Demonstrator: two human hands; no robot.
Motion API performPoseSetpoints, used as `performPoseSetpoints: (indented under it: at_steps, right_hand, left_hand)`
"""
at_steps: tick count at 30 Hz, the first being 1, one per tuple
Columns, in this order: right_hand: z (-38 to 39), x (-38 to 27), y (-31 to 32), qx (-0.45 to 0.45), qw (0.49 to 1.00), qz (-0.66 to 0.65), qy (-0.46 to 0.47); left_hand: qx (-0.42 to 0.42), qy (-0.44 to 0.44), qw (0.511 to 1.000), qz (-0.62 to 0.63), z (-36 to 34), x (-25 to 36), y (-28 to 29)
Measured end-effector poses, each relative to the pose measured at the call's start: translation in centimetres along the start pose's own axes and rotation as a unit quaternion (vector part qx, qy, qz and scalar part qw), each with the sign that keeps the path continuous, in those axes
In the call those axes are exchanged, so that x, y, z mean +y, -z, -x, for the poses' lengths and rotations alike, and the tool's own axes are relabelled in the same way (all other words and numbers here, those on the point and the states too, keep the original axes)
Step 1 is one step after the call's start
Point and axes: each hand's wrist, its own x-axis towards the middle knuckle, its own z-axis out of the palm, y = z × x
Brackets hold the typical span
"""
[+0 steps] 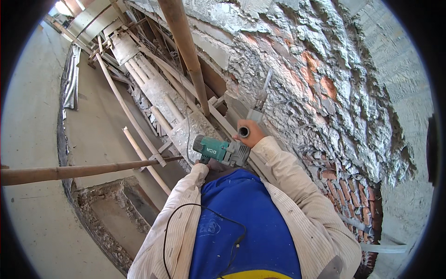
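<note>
A teal and grey demolition hammer (218,149) is held close in front of my blue shirt. Its chisel (267,80) points up and away to the right, toward the rough, broken wall (297,79). My right hand (251,132) is wrapped round the side handle, whose hollow round end (243,132) faces me. At the tool's rear end, my left hand (203,163) closes on the grip, its fingers mostly hidden by the motor body and sleeve. Whether the chisel tip touches the wall, I cannot tell.
An upright bamboo pole (186,46) stands just ahead, and another pole (83,171) crosses from the left. Scaffold boards (160,95) with rubble run away below. Exposed bricks (353,197) show at the lower right. A thin black cable (168,228) loops over my front.
</note>
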Motion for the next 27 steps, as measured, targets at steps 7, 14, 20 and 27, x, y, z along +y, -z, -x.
performPoseSetpoints:
  at_steps: [7, 14, 20, 27]
  right_hand:
    - [-0.4, 0.4, 0.3, 0.011, 1.000, -0.002, 0.016]
    - [-0.5, 0.4, 0.3, 0.007, 0.999, -0.017, 0.045]
    - [0.2, 0.9, 0.6, -0.005, 0.999, -0.040, 0.012]
    - [1.0, 0.8, -0.2, 0.099, 0.992, -0.073, 0.037]
  left_hand:
    - [-0.009, -0.017, 0.999, -0.033, -0.1, 0.5, 0.1]
    - [0.001, -0.013, 1.000, -0.007, -2.5, -2.0, -1.3]
    - [0.017, -0.031, 0.999, 0.006, -6.6, -4.7, -4.6]
    - [-0.039, 0.029, 0.998, -0.026, -1.2, -0.4, -1.5]
